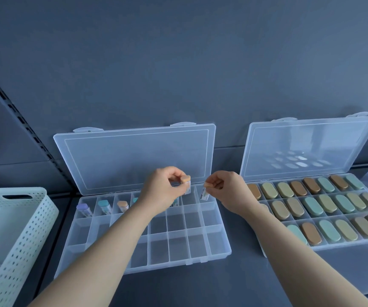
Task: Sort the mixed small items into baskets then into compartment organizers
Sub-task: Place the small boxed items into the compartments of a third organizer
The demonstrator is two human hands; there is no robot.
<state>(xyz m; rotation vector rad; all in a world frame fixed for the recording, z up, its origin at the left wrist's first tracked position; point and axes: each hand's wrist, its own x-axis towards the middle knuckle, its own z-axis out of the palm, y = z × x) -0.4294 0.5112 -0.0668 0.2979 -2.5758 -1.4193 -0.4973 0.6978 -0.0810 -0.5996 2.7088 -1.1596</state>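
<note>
Orange-capped tube (186, 184) in the left hand (163, 191) and a twin tube (205, 194) in the right hand (230, 190) hang over the far row of the clear plastic organizer (219, 248). Each grip is narrow, pinching the cap. Both tubes are near upright, long axis pointing down at the last two far compartments, with the right hand nearer the end one. They are slim, smooth cylinders between thin rigid dividers.

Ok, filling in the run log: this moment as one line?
left hand pinches orange-capped tube | right hand pinches second orange-capped tube | both at back row of clear organizer
</note>
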